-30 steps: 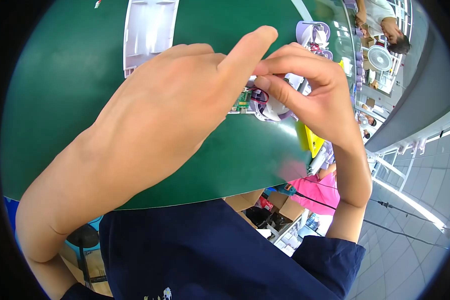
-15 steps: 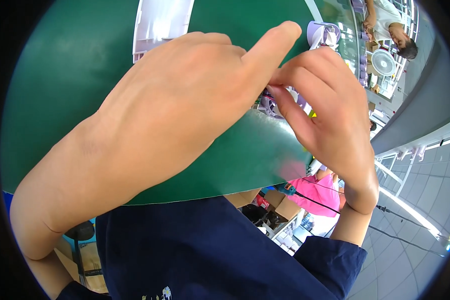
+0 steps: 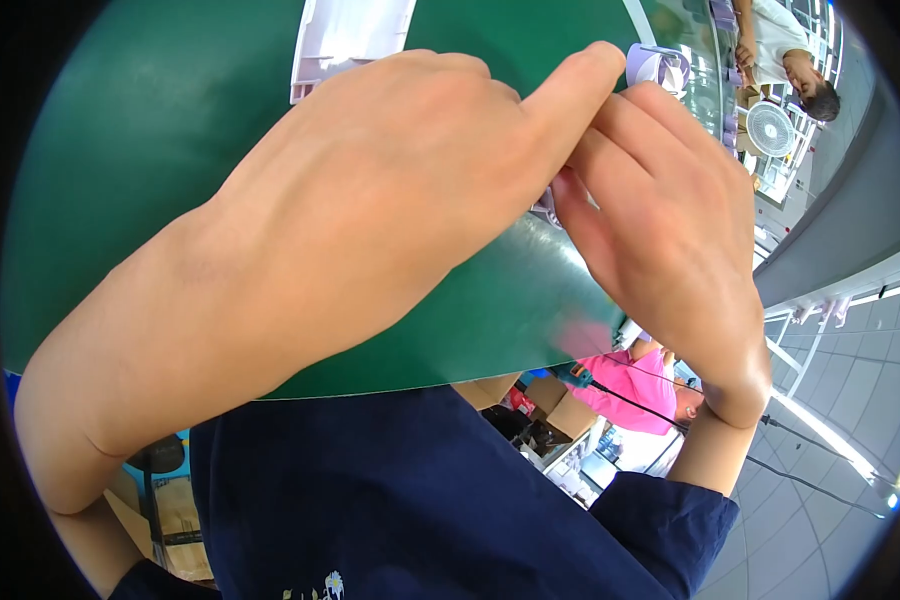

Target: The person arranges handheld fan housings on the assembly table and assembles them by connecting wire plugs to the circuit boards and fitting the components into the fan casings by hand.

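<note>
My left hand (image 3: 410,180) reaches across the green tabletop, its back toward me. Its thumb points up and right, while the other fingers curl down out of sight. Close against it is my right hand (image 3: 660,200), with fingers bent together in a pinch. Their fingertips meet, and whatever they grip is hidden. Just below the meeting point a sliver of a lilac plastic part (image 3: 546,207) shows; most of it is covered by the hands. I cannot tell which hand bears it.
A white plastic tray-like piece (image 3: 345,45) lies beyond my left hand. Another lilac part (image 3: 658,68) stands past my right hand. The green table (image 3: 450,330) curves toward my body. Boxes (image 3: 568,410) and a person in pink (image 3: 630,395) are at lower right; another person (image 3: 785,50) sits near a fan (image 3: 770,128).
My right hand's fingers have closed in against my left hand, covering more of the lilac part below. Both hands sit slightly further right in the picture.
</note>
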Demonstrator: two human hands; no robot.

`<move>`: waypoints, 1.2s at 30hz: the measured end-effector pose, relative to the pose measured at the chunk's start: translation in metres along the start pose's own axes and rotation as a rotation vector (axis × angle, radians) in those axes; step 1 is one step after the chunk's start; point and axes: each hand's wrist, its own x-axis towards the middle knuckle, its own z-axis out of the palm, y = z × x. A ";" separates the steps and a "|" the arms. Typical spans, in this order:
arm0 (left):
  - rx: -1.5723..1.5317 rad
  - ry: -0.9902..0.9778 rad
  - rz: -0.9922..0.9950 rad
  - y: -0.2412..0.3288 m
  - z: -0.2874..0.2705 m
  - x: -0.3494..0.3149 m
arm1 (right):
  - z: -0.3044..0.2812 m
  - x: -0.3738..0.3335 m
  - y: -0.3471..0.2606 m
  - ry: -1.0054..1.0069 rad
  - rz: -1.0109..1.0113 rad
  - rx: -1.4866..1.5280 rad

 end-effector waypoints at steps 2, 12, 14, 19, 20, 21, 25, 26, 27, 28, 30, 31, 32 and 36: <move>0.044 0.221 0.212 0.000 -0.003 -0.004 | -0.001 0.004 -0.006 0.004 -0.006 -0.019; 0.020 0.318 0.184 -0.005 0.011 -0.005 | 0.004 0.006 0.009 0.021 -0.008 0.211; 0.035 0.207 0.203 -0.007 0.011 -0.005 | 0.005 0.000 0.020 -0.001 0.039 0.314; 0.004 0.203 0.208 -0.007 0.008 -0.006 | 0.006 0.006 0.017 -0.032 0.078 0.370; 0.004 0.175 0.173 -0.005 0.006 -0.005 | 0.005 0.008 0.017 -0.033 0.077 0.371; 0.003 0.174 0.171 -0.004 0.006 -0.005 | 0.003 0.009 0.017 -0.061 0.067 0.349; 0.016 0.130 0.097 -0.003 0.007 -0.003 | 0.004 0.012 0.014 -0.038 -0.015 0.288; -0.025 0.044 0.010 -0.004 0.007 -0.003 | 0.004 0.013 0.013 -0.040 -0.020 0.289; -0.027 0.046 0.005 -0.005 0.007 -0.003 | 0.005 0.013 0.012 -0.047 -0.013 0.298; -0.025 0.049 0.014 -0.006 0.007 -0.004 | 0.006 0.013 0.011 -0.053 -0.007 0.307; -0.027 0.051 0.023 -0.007 0.008 -0.003 | 0.011 0.011 0.008 -0.017 -0.003 0.313; -0.035 0.037 0.019 -0.007 0.008 -0.002 | 0.013 0.012 0.007 0.023 0.002 0.318; -0.043 0.022 0.018 -0.007 0.008 -0.002 | 0.013 0.012 0.006 0.022 0.005 0.319; 0.015 0.239 0.236 -0.007 0.012 -0.007 | 0.008 0.011 0.005 0.008 -0.020 0.279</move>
